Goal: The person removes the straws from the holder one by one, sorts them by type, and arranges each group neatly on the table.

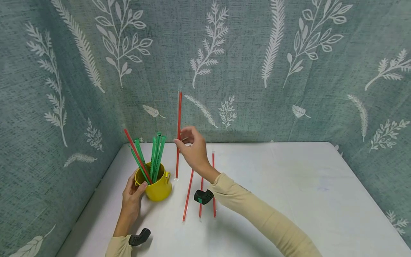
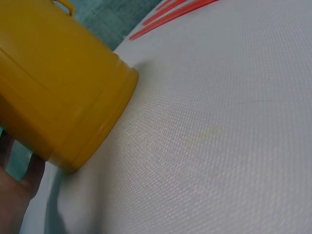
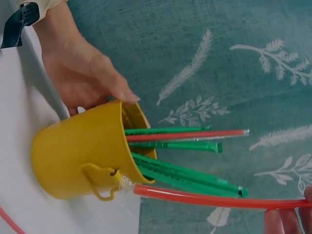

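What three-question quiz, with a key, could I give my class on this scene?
1. Which hand holds the yellow cup, and what does the other pinch?
2. True or false: every straw in the cup is green.
3. How many red straws lie on the table?

Key:
1. The left hand; the right hand pinches a red straw.
2. False; one is red, among green straws.
3. Three.

Red straws (image 1: 179, 114): 5 | green straws (image 1: 159, 157): at least 5, overlapping | yellow pail (image 1: 159, 192): 1
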Action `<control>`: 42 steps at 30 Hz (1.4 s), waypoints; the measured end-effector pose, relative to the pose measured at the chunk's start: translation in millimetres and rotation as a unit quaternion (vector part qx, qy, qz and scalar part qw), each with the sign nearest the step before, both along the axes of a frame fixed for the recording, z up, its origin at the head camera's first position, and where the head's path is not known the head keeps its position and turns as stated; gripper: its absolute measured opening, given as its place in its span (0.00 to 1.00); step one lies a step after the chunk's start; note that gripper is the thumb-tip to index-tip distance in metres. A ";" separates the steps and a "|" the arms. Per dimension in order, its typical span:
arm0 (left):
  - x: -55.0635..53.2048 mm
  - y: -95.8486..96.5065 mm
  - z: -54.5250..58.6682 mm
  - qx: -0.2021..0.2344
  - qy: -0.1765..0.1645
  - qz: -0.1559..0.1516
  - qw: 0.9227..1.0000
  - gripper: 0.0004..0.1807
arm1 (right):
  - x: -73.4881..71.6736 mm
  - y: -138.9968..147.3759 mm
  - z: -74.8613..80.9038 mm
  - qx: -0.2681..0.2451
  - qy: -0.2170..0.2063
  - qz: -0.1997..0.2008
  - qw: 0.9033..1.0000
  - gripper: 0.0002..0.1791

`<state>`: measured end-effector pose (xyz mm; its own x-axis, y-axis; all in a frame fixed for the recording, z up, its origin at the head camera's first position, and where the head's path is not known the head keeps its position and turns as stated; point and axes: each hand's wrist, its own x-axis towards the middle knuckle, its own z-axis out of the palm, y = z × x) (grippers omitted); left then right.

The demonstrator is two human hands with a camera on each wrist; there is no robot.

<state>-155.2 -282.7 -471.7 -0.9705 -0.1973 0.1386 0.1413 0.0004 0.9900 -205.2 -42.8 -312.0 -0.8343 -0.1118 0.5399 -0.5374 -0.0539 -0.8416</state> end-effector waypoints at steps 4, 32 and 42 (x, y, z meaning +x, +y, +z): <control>0.4 -0.5 -0.9 0.005 0.003 0.002 1.000 0.32 | -1.0 4.9 -4.6 0.005 -0.008 -0.005 1.000 0.15; 0.7 0.8 -1.6 0.008 0.000 0.005 1.000 0.32 | -6.8 41.5 -37.2 -0.008 -0.084 -0.010 0.996 0.17; -0.9 1.6 -1.7 0.004 0.001 0.002 1.000 0.33 | -6.1 51.5 -48.3 0.001 -0.102 -0.035 0.994 0.17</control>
<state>-156.0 -281.1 -473.4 -0.9695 -0.2020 0.1387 0.1429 -0.0065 0.9897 -211.3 8.7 -360.3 -0.9324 -0.0508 0.3579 -0.3574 -0.0206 -0.9337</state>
